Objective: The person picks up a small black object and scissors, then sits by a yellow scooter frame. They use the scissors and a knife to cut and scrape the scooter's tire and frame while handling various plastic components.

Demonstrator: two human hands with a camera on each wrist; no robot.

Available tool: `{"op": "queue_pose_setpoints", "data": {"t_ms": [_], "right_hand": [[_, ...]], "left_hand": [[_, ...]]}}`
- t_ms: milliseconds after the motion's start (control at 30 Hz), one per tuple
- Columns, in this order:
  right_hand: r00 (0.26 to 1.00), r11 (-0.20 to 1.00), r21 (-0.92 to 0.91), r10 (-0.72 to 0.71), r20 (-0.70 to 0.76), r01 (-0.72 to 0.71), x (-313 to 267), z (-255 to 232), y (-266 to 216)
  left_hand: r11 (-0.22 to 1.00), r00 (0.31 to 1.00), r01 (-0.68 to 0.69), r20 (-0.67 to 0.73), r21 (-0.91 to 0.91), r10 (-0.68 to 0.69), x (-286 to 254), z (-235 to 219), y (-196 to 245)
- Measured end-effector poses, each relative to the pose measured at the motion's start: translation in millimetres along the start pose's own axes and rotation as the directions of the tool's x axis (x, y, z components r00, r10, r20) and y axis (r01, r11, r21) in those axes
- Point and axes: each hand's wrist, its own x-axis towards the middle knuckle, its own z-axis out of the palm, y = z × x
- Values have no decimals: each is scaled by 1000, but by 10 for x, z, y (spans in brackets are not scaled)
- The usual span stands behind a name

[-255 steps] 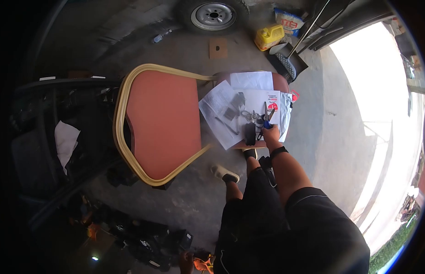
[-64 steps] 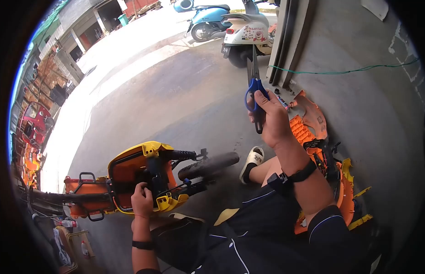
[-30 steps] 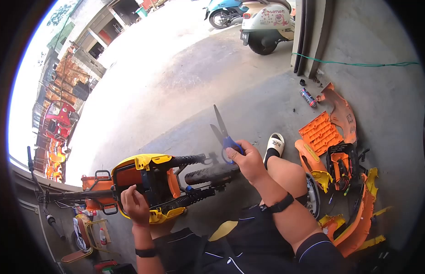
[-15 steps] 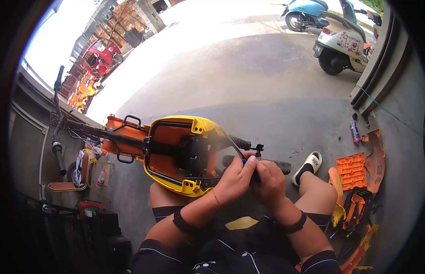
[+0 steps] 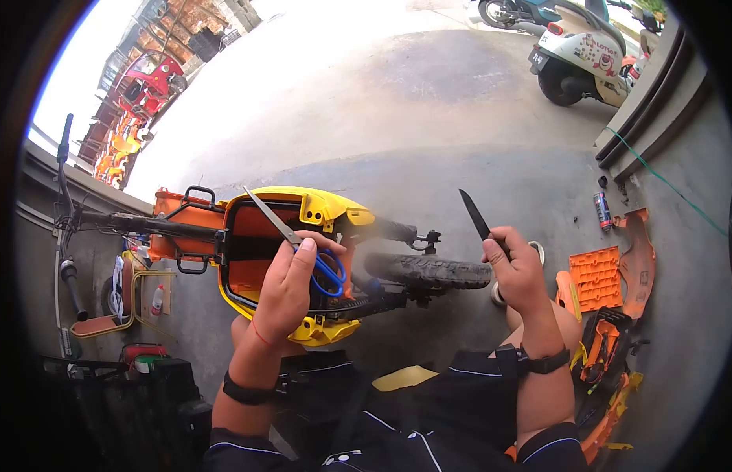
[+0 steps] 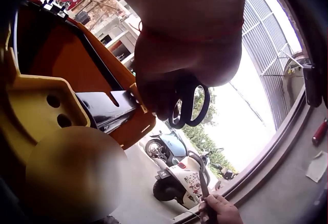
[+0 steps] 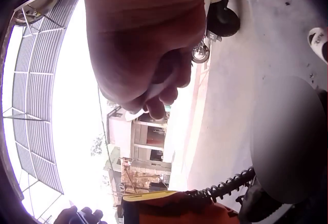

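Note:
In the head view, my left hand (image 5: pixel 286 289) grips blue-handled scissors (image 5: pixel 329 273), their blades pointing up and left above the yellow bike body (image 5: pixel 334 206). My right hand (image 5: pixel 518 271) holds a dark knife-like blade (image 5: pixel 474 214) upright, its lower end hidden in the curled fingers. The two hands are well apart. From the left wrist, the scissor loops (image 6: pixel 197 106) show below the left hand (image 6: pixel 189 49), and the right hand (image 6: pixel 224 211) with the blade appears low in the picture. The right wrist view shows curled fingers of the right hand (image 7: pixel 148 44).
A black tyre (image 5: pixel 429 270) lies at the rear of the bike body. Orange panels (image 5: pixel 595 279) and a spray can (image 5: pixel 602 211) are on the floor at right. A brown chair (image 5: pixel 106 324) stands at left. A white scooter (image 5: pixel 584 55) is parked beyond the doorway.
Half a second ago both hands were together over the bike's rear; now they are apart. The scissors passed from the right hand to the left, and the right hand now holds the dark blade.

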Motion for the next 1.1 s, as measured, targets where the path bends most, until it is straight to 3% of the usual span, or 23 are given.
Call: {"op": "queue_pose_setpoints", "data": {"t_ms": [67, 100, 200, 233, 300, 367, 400, 533, 600, 633, 667, 700, 767, 900, 1000, 1100], "right_hand": [[971, 923, 314, 238, -8, -224, 29, -104, 161], [970, 925, 301, 244, -10, -230, 6, -118, 205], [901, 884, 176, 422, 97, -433, -106, -104, 245], [897, 881, 166, 433, 93, -442, -140, -73, 255], [856, 863, -95, 504, 112, -496, -222, 7, 306], [871, 870, -148, 485, 84, -470, -293, 97, 339], [864, 857, -208, 497, 86, -472, -314, 130, 344], [850, 839, -261, 517, 104, -478, -243, 276, 271], [842, 836, -252, 527, 118, -488, -190, 345, 286], [841, 854, -143, 518, 157, -500, -170, 389, 341], [840, 859, -32, 507, 193, -511, -151, 427, 371], [835, 855, -40, 515, 194, -517, -123, 452, 381], [794, 732, 311, 543, 272, -607, -41, 490, 364], [786, 702, 354, 553, 276, -619, 118, 554, 367], [731, 647, 341, 596, 332, -682, 198, 619, 439], [710, 546, 457, 580, 398, -702, 260, 685, 398]], "left_hand": [[993, 995, -82, -49, 82, 87, -13, -120, -98], [983, 986, -133, -83, 128, 145, -24, -155, -183], [976, 969, -158, -166, 148, 182, -59, -168, -389], [971, 958, -150, -213, 189, 189, -66, -166, -444], [975, 962, -130, -216, 180, 168, -55, -132, -544], [876, 910, -287, -177, 388, 376, -48, -111, -670], [858, 906, -296, -160, 420, 391, -72, -126, -699], [881, 914, -292, -161, 373, 372, -74, -123, -678], [976, 927, -187, -309, 113, 213, -56, -138, -652], [978, 928, -180, -311, 106, 204, -44, -175, -662], [982, 927, -187, -335, -28, 167, -33, -223, -680], [968, 927, -193, -354, -162, 126, -19, -257, -697], [960, 926, -184, -364, -209, 99, -3, -284, -721], [949, 937, -171, -341, -264, 74, 0, -312, -736], [960, 937, -165, -340, -227, 81, -15, -297, -737], [971, 939, -188, -316, -146, 134, -18, -302, -741]]}}
